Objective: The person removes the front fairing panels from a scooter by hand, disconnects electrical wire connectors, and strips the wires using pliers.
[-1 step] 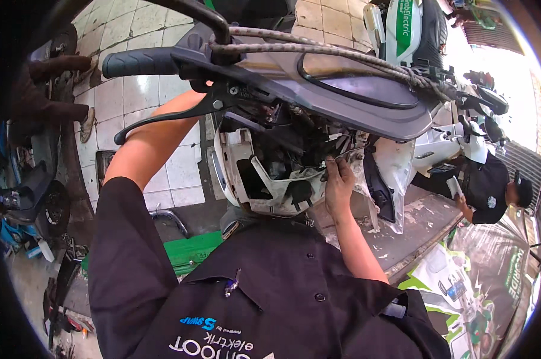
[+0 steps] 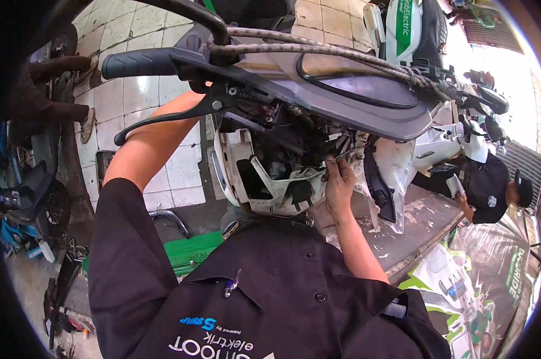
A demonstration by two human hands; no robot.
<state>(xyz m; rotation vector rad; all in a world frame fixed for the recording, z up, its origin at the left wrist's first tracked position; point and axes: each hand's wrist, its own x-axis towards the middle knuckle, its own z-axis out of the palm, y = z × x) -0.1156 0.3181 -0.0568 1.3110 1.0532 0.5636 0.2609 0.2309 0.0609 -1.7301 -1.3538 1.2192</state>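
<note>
An electric scooter's front end stands before me with its inner cavity exposed. My right hand is closed in a pinch at the cavity's right side, its fingertips on a thin wire among the wiring. Below the fingers runs the white body panel, scuffed and dirty. My left forearm reaches up behind the black brake lever and the handlebar grip. The handlebar cover hides nearly all of my left hand, so its fingers cannot be seen. Above both arms lies the grey handlebar cover.
Twisted cord stretches over the handlebar cover. A clear plastic sheet and black trim lie right of the cavity, by a grey bench. At right, a person holds a pale object; another person's legs show at left.
</note>
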